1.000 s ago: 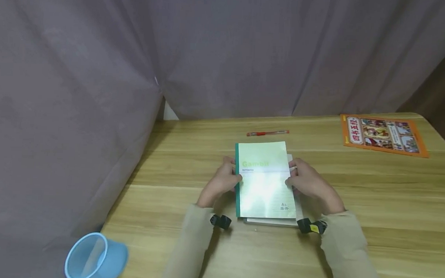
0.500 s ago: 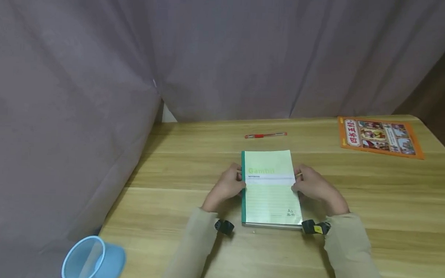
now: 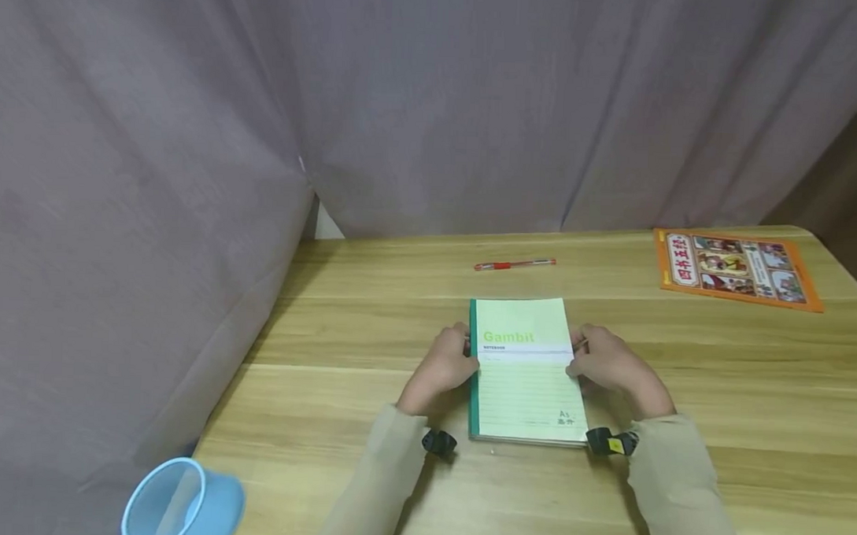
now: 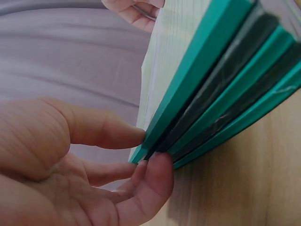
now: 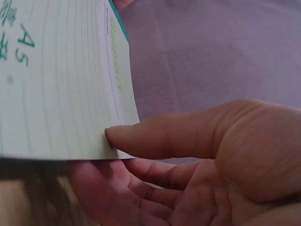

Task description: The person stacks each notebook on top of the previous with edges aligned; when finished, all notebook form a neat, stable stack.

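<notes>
A pale green Gambit notebook (image 3: pixel 527 401) with a green spine lies on top of a stack, its edges nearly flush with those below. In the left wrist view, several green and dark spines (image 4: pixel 235 89) show one under another. My left hand (image 3: pixel 445 365) grips the spine side, thumb (image 4: pixel 110 132) at the top notebook's edge and curled fingers against the spines lower down. Across from it, my right hand (image 3: pixel 612 366) pinches the right edge, thumb (image 5: pixel 150 134) on the lined cover and fingers below. How far the fingertips reach underneath is hidden.
Behind the stack lies a red pen (image 3: pixel 515 265). An orange picture-covered booklet (image 3: pixel 740 267) is at the table's back right. A light blue bin (image 3: pixel 218 504) stands by the front left edge. Grey curtains (image 3: pixel 441 103) hang along the back and left.
Both hands have brought the top notebook down and slightly right, toward me, onto the stack. The pale notebook that stuck out beneath it is now covered.
</notes>
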Available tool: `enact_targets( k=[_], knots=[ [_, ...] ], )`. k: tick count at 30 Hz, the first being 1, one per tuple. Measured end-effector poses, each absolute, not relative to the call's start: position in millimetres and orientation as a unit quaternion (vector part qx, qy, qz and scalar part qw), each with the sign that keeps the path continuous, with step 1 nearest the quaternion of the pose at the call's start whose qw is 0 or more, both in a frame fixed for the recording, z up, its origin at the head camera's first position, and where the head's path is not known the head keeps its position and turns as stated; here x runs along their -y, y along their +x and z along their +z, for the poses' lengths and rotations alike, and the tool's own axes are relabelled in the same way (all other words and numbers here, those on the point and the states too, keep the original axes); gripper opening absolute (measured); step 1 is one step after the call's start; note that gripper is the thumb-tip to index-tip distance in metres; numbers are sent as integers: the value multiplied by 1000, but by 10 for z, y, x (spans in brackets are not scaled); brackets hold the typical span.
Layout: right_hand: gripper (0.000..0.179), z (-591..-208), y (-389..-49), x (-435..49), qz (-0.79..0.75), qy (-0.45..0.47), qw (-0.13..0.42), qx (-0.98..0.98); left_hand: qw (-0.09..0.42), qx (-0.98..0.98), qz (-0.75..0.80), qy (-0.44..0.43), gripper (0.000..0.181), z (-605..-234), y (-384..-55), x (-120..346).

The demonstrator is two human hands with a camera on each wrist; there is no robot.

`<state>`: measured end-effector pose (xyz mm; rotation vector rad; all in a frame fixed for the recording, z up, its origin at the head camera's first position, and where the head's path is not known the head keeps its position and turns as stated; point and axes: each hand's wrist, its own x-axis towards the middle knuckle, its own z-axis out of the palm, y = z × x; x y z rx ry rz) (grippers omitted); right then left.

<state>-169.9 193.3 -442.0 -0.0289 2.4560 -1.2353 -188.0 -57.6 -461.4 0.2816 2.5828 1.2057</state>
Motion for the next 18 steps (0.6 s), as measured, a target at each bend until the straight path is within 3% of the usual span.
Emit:
enact_targets(
  k=[18],
  knots=[
    [30,-4426,-1691,-1917,-419,11,191,-888,141,-906,390,81,51,-4626,-1878,538]
  ],
)
